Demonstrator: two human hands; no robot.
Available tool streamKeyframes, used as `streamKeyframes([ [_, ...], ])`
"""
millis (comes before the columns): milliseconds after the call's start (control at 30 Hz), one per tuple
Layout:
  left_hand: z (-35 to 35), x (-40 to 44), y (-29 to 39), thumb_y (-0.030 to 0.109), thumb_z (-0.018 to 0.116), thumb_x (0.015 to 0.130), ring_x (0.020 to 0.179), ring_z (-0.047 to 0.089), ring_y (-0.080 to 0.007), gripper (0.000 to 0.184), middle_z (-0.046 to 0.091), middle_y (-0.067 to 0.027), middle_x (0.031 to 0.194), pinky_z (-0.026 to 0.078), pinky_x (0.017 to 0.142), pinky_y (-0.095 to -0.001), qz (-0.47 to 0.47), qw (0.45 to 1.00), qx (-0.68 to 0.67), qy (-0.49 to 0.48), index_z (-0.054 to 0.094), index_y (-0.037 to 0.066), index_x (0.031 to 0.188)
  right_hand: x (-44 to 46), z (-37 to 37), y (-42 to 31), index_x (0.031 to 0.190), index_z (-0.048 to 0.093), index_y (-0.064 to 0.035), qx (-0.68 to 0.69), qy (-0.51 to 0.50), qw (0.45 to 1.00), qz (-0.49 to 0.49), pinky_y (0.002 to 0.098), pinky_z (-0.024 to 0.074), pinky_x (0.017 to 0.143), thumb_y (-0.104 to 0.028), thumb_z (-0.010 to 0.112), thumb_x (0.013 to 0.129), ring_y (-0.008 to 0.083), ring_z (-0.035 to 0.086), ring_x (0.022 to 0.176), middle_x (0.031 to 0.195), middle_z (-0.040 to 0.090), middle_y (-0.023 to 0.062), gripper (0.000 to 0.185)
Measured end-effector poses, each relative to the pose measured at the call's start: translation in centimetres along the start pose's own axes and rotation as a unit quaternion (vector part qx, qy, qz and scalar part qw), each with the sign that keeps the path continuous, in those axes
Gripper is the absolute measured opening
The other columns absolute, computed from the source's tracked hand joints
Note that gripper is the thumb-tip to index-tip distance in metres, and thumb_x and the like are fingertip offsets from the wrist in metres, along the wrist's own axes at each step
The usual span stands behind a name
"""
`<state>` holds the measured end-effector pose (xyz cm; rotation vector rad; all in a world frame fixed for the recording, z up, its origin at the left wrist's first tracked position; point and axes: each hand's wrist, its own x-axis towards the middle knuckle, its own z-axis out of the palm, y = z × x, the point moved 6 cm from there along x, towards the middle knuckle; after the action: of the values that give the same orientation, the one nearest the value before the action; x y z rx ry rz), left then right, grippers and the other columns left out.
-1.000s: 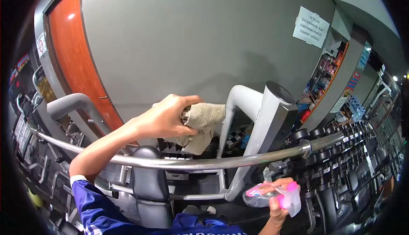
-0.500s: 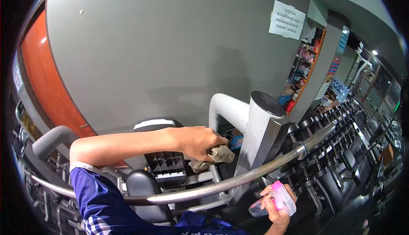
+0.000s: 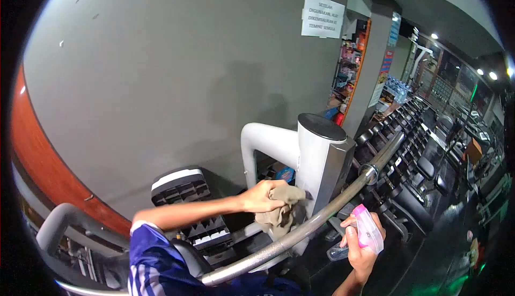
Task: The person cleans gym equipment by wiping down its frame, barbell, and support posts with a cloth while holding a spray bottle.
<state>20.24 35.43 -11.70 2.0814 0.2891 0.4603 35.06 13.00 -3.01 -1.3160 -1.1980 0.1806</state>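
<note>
My left hand [image 3: 264, 196] grips a crumpled beige cloth [image 3: 281, 213], which hangs beside the lower part of a silver-grey machine post [image 3: 316, 159]. A long curved metal bar [image 3: 300, 231] runs in front of the cloth; whether the two touch, I cannot tell. On the right, my right hand [image 3: 360, 242] is wrapped round a clear spray bottle with a pink and white top [image 3: 368, 230], just past the bar. The bottle tilts, with its clear body low to the left.
Behind the post stands a grey wall with a paper sign [image 3: 323, 16]. Dumbbells [image 3: 397, 121] line a rack on the right. A black slotted rack [image 3: 188, 194] is at lower left, near a curved grey tube [image 3: 64, 221] and a red-brown door [image 3: 53, 172].
The view has swung right. My left hand has gone from above the bar, left of the post, down close to the post with the cloth. My right hand still holds the bottle.
</note>
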Motion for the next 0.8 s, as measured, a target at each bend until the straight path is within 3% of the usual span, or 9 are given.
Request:
streamKeyframes([
  [33, 1.1, -0.3, -1.3, 0.009, 0.060, 0.086, 0.092, 0.063, -0.0163, 0.029, 0.067, -0.0054, 0.102, 0.052, 0.082, -0.0314, -0.050, 0.989, -0.133, 0.035, 0.058, 0.003, 0.114, -0.1, -0.1, -0.1, 0.090, 0.063, 0.0005, -0.009, 0.005, 1.000, -0.001, 0.0262, 0.0466, 0.048, -0.010, 0.064, 0.087, 0.0132, 0.062, 0.048, 0.074, 0.065, 0.0062, 0.011],
  [100, 3.1, -0.8, -5.2, 0.006, 0.053, 0.090, 0.104, 0.061, -0.0158, 0.033, 0.065, -0.0049, 0.114, 0.047, 0.094, -0.0304, -0.070, 0.947, -0.284, 0.132, 0.055, 0.003, 0.122, -0.1, 0.0, 0.2, 0.088, 0.063, 0.0001, -0.022, 0.001, 1.000, 0.009, 0.0263, 0.0477, 0.049, -0.010, 0.066, 0.085, 0.0138, 0.062, 0.048, 0.072, 0.065, 0.0058, 0.011],
  [133, 3.7, -1.0, -4.8, 0.003, 0.050, 0.091, 0.116, 0.056, -0.0154, 0.042, 0.061, -0.0075, 0.125, 0.043, 0.102, -0.0300, -0.025, 0.937, -0.308, 0.163, 0.050, 0.003, 0.133, -0.2, 0.0, 0.3, 0.087, 0.064, -0.0002, -0.030, -0.003, 0.999, 0.018, 0.0264, 0.0483, 0.050, -0.010, 0.067, 0.085, 0.0142, 0.063, 0.048, 0.071, 0.065, 0.0056, 0.010],
  [167, 4.6, -1.3, -5.0, 0.002, 0.048, 0.093, 0.124, 0.052, -0.0165, 0.047, 0.055, -0.0082, 0.135, 0.039, 0.107, -0.0304, -0.064, 0.922, -0.343, 0.170, 0.044, 0.003, 0.140, -0.4, -0.1, 0.4, 0.086, 0.064, -0.0003, -0.043, 0.006, 0.999, 0.026, 0.0270, 0.0489, 0.051, -0.009, 0.067, 0.084, 0.0151, 0.063, 0.049, 0.071, 0.065, 0.0058, 0.010],
  [267, 7.8, -1.7, -6.0, 0.005, 0.048, 0.097, 0.128, 0.048, -0.0183, 0.049, 0.049, -0.0082, 0.141, 0.036, 0.110, -0.0316, -0.102, 0.816, -0.507, 0.258, 0.038, 0.004, 0.145, -0.8, -0.1, 0.5, 0.081, 0.064, -0.0004, -0.103, 0.033, 0.994, 0.032, 0.0295, 0.0508, 0.055, -0.009, 0.070, 0.080, 0.0196, 0.066, 0.056, 0.069, 0.065, 0.0065, 0.011],
  [467, 7.8, -1.5, -3.3, 0.007, 0.045, 0.099, 0.137, 0.036, -0.0190, 0.052, 0.037, -0.0085, 0.151, 0.028, 0.114, -0.0319, -0.143, 0.829, -0.480, 0.250, 0.030, 0.005, 0.149, -1.1, 0.7, 0.9, 0.080, 0.064, -0.0027, -0.108, 0.029, 0.991, 0.071, 0.0295, 0.0501, 0.056, -0.012, 0.072, 0.079, 0.0195, 0.067, 0.059, 0.071, 0.066, 0.0055, 0.012],
  [567, 7.3, -1.3, -5.4, 0.008, 0.042, 0.099, 0.137, 0.037, -0.0199, 0.054, 0.037, -0.0094, 0.151, 0.027, 0.115, -0.0325, -0.105, 0.884, -0.405, 0.209, 0.026, 0.007, 0.151, -1.1, 1.1, 0.6, 0.080, 0.065, -0.0043, -0.112, 0.025, 0.990, 0.078, 0.0298, 0.0497, 0.055, -0.012, 0.072, 0.079, 0.0193, 0.066, 0.058, 0.070, 0.066, 0.0049, 0.011],
  [733, 6.2, -1.5, -5.4, 0.007, 0.043, 0.099, 0.135, 0.040, -0.0207, 0.054, 0.038, -0.0083, 0.150, 0.033, 0.112, -0.0355, -0.063, 0.858, -0.437, 0.263, 0.026, 0.008, 0.151, -1.2, 1.2, 0.7, 0.081, 0.065, -0.0051, -0.127, 0.046, 0.989, 0.061, 0.0291, 0.0492, 0.055, -0.012, 0.071, 0.079, 0.0193, 0.065, 0.057, 0.070, 0.066, 0.0045, 0.010],
  [800, 6.2, -1.6, -4.8, 0.005, 0.045, 0.098, 0.136, 0.039, -0.0201, 0.055, 0.036, -0.0087, 0.151, 0.030, 0.113, -0.0338, -0.059, 0.817, -0.493, 0.294, 0.026, 0.007, 0.150, -1.3, 1.3, 0.5, 0.081, 0.065, -0.0050, -0.123, 0.049, 0.988, 0.075, 0.0289, 0.0491, 0.055, -0.012, 0.071, 0.080, 0.0191, 0.065, 0.057, 0.069, 0.066, 0.0051, 0.010],
])
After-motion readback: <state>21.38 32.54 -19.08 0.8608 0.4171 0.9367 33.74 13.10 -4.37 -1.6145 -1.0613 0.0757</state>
